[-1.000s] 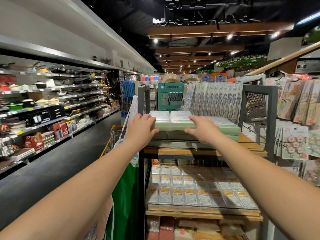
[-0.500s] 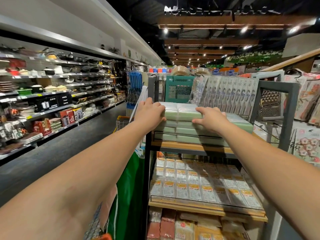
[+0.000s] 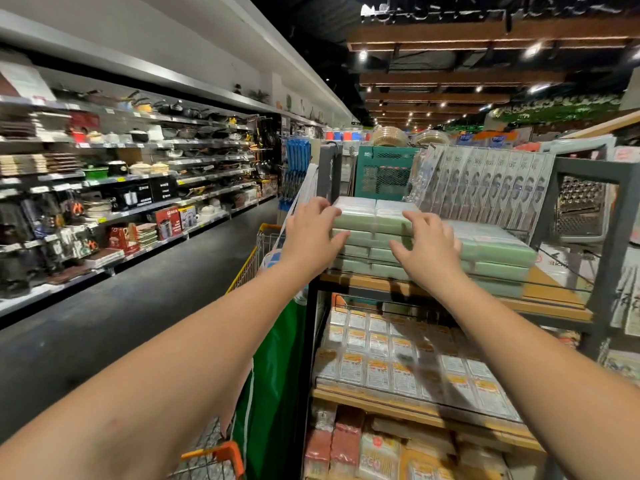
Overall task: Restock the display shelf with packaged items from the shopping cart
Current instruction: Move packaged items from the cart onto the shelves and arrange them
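A stack of pale green packaged items (image 3: 374,220) lies on the top wooden board of the display shelf (image 3: 550,299). My left hand (image 3: 313,233) presses the stack's left front corner with spread fingers. My right hand (image 3: 427,249) rests against the stack's front, fingers spread and straight. A second lower pile of green packs (image 3: 498,258) lies to the right on the same board. The shopping cart (image 3: 249,268), yellow-framed with an orange handle (image 3: 221,455), stands left of the shelf, partly hidden by a green bag (image 3: 273,375).
Hanging silver blister packs (image 3: 491,188) and a metal grater (image 3: 581,209) stand behind the stack. Lower shelves hold several white-and-orange labelled packs (image 3: 398,365). A dark aisle floor (image 3: 104,323) runs left, lined with cookware shelves (image 3: 121,174).
Both hands have slid from gripping the top pack down onto the front of the stack, with fingers now spread. The camera has moved closer and tilted slightly.
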A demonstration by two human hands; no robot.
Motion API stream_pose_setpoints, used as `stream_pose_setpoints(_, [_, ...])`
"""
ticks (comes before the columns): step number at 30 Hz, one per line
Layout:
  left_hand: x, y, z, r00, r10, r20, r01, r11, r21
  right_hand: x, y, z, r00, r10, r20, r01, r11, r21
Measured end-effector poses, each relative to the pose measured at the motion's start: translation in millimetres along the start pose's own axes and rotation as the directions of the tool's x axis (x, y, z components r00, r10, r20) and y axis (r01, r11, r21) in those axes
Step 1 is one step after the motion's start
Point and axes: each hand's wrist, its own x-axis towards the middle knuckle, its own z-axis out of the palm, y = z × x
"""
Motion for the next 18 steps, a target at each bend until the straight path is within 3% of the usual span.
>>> stream_pose_setpoints(4, [-75,-9,-2,0.975,-0.221,-0.016,0.21,0.944,-0.254,-67,-25,25,0.99,-0.056,-0.13,0.088,0.962,0.259])
stream_pose_setpoints(8, [-137,-27,-7,0.925,-0.38,0.025,0.37,0.881,-0.296,-113,-50,47,0.992,-0.07,-0.105,0.106,0.916,0.386])
stream_pose_setpoints(11, [-178,-48,-16,0.862,-0.506,0.036,0.489,0.81,-0.324,-142,-82,74,0.982,-0.157,0.101,0.066,0.8,0.596])
stream_pose_setpoints(15, [-247,-90,-25,0.741,-0.667,0.076,0.65,0.685,-0.33,-195,-133,122,0.861,-0.297,0.412,-0.063,0.742,0.667])
stream_pose_setpoints(18, [-300,-121,-36,0.657,-0.744,0.123,0.74,0.605,-0.294,-227,-164,158,0.758,-0.319,0.569,-0.191,0.726,0.66])
